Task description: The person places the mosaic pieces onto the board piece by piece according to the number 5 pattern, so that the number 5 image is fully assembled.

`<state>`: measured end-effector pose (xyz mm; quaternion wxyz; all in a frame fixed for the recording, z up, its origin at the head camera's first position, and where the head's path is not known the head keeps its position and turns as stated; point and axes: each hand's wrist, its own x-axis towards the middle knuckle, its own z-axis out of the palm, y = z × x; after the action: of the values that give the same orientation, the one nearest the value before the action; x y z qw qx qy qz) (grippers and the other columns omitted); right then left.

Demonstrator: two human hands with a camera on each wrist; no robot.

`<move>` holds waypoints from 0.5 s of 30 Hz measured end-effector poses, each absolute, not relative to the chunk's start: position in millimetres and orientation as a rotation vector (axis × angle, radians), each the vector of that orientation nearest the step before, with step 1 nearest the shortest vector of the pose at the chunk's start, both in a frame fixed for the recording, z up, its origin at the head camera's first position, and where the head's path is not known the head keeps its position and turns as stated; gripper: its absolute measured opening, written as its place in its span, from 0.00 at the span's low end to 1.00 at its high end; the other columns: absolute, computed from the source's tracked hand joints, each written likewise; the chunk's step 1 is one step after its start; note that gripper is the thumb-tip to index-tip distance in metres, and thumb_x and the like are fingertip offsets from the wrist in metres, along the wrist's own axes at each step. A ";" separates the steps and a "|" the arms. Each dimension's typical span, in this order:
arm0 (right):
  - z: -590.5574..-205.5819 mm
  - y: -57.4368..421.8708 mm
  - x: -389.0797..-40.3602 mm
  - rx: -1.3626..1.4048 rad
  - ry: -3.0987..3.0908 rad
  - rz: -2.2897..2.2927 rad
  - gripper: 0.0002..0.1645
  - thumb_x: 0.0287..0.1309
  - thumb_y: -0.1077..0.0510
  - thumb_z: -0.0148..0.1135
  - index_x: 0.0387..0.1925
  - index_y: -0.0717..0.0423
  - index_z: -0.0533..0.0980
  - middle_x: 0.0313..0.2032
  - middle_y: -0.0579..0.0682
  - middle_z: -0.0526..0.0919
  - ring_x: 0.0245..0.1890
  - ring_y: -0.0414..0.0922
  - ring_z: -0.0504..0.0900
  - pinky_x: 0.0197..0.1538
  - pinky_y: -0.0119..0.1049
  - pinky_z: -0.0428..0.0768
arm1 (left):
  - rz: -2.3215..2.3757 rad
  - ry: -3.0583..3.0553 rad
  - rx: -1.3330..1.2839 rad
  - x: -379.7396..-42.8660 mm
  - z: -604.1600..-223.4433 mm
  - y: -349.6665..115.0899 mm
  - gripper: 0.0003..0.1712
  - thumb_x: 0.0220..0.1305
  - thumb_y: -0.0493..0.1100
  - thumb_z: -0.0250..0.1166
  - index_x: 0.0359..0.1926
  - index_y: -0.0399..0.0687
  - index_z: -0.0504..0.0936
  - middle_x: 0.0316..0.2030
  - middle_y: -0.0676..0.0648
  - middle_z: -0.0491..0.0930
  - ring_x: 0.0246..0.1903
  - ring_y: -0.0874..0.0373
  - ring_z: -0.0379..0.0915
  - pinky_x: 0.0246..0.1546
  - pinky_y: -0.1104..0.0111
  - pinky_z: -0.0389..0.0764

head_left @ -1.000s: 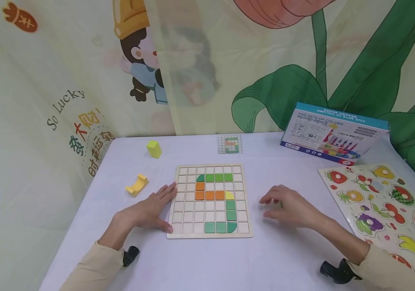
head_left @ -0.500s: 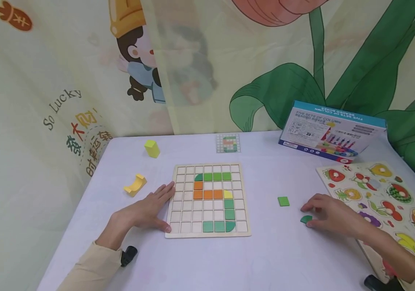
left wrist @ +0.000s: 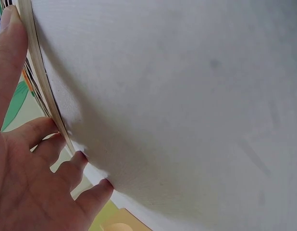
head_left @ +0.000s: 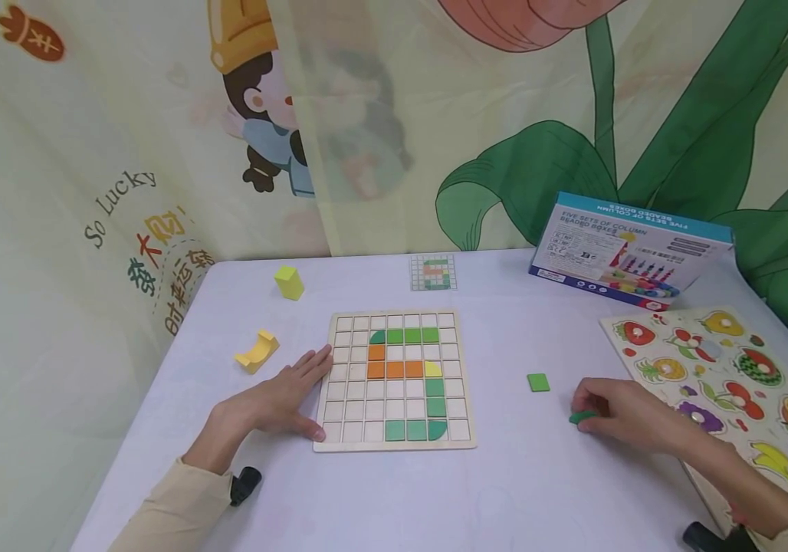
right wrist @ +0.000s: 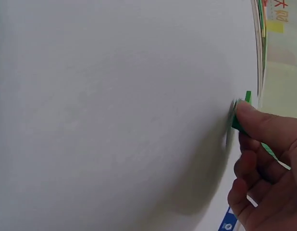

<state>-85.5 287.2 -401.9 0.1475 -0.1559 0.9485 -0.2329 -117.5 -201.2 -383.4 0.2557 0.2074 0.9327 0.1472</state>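
In the head view, my left hand (head_left: 275, 405) rests with extended fingers and thumb along the left edge of a wooden grid board (head_left: 394, 389). Orange, yellow and green tiles lie in some of its cells. Well to the right of the board, my right hand (head_left: 632, 415) pinches a dark green rounded tile (head_left: 582, 417) between thumb and fingers. In the right wrist view, the thumb covers part of that tile (right wrist: 236, 123). A bright green square tile (head_left: 538, 382) lies on the table between the board and the right hand.
A yellow arch block (head_left: 257, 353) and a lime block (head_left: 290, 283) stand left of the board. A small pattern card (head_left: 434, 272) lies behind it. A printed box (head_left: 632, 249) is at the back right, with a fruit puzzle board (head_left: 704, 368) beneath my right forearm.
My right hand has moved right, away from the board, and now pinches the dark green tile. The square green tile, previously hidden, shows on the table. My left hand has stayed at the board.
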 end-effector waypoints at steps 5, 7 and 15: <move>-394.0 276.0 -93.2 -0.664 2.780 -0.716 0.13 0.58 0.59 0.65 0.46 0.45 0.82 0.37 0.37 0.78 0.36 0.31 0.71 0.39 0.24 0.78 | 0.403 2.535 0.569 -117.8 -383.2 -202.2 0.67 0.45 0.56 0.76 0.76 0.39 0.44 0.78 0.43 0.35 0.76 0.41 0.33 0.74 0.43 0.47; -390.2 267.5 -96.9 -0.740 2.801 -0.733 0.13 0.58 0.61 0.64 0.43 0.43 0.83 0.37 0.36 0.78 0.37 0.32 0.72 0.42 0.26 0.79 | 0.405 2.536 0.569 -117.9 -383.1 -202.4 0.67 0.45 0.57 0.76 0.76 0.39 0.44 0.78 0.43 0.35 0.76 0.41 0.33 0.74 0.43 0.47; -381.7 217.4 -111.2 -0.719 2.822 -0.867 0.14 0.54 0.67 0.67 0.36 0.44 0.79 0.37 0.39 0.82 0.37 0.37 0.77 0.41 0.27 0.81 | 0.406 2.533 0.557 -118.5 -384.0 -201.9 0.66 0.46 0.55 0.76 0.76 0.40 0.45 0.78 0.45 0.35 0.77 0.42 0.32 0.74 0.44 0.47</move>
<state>-111.2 217.4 -381.7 0.0515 -0.2363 0.9275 -0.2850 -118.5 -201.9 -384.0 0.2555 0.2053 0.9329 0.1494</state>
